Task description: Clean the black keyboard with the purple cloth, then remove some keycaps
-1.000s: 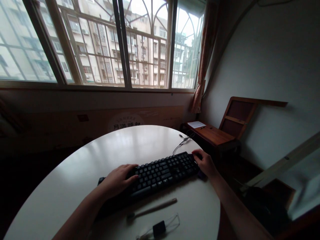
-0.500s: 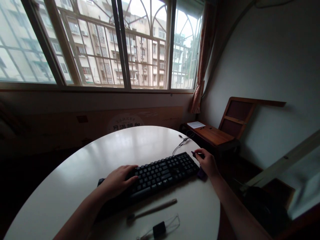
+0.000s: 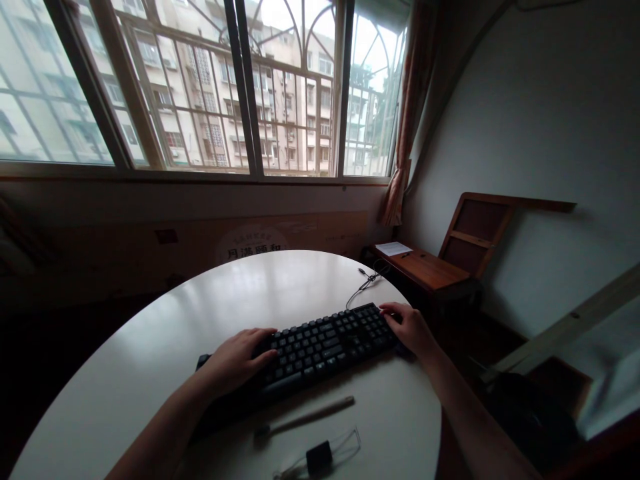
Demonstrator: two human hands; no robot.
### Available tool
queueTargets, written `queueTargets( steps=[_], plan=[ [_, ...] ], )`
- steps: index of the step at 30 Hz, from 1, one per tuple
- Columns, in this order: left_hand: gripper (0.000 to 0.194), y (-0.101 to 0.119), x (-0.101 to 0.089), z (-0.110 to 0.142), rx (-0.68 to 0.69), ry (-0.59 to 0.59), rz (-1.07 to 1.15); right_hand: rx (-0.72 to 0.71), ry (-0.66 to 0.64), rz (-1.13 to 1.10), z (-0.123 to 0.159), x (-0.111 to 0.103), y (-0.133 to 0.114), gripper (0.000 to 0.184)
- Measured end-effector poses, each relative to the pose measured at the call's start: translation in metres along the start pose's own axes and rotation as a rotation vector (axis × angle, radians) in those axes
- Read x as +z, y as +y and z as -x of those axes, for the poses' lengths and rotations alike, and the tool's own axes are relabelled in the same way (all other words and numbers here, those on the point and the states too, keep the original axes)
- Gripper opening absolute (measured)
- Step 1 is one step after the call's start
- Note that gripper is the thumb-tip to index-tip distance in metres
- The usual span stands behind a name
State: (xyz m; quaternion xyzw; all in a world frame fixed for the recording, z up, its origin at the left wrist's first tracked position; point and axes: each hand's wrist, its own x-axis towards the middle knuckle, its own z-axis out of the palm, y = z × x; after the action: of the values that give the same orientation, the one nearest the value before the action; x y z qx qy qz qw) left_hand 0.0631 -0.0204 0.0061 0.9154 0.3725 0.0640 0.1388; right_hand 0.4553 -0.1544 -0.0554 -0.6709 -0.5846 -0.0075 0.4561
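Observation:
A black computer keyboard lies at a slant on the round white table. My left hand lies over its left part, gripping it with the fingers toward the far edge and the thumb across the keys. At the right end, my right hand is closed against the far right corner, fingertips touching the keyboard. A dark purple cloth shows under that palm; most of it is hidden. In front of the keyboard are a toothbrush with a dark head and a black keycap puller with wire loops.
A thin black cable lies bunched behind the keyboard's right end, near the table edge. Beyond it stands a wooden bench with a paper sheet on it. A barred window spans the wall ahead.
My right hand has moved slightly left and down onto the keyboard's far right corner. The purple piece earlier visible at its fingertips is now hidden. My left hand has hardly moved.

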Motion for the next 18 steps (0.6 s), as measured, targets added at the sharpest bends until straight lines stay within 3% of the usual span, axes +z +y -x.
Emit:
queueTargets(
  steps=[7,18],
  plan=[
    [0.056,0.0,0.0,-0.001,-0.002,0.011,0.006,-0.029,-0.046,0.269,0.004,-0.001,-0.005,0.038],
    [0.056,-0.003,0.005,-0.002,0.004,0.042,0.005,-0.033,-0.042,0.218,0.022,-0.012,-0.011,0.036]
  ],
)
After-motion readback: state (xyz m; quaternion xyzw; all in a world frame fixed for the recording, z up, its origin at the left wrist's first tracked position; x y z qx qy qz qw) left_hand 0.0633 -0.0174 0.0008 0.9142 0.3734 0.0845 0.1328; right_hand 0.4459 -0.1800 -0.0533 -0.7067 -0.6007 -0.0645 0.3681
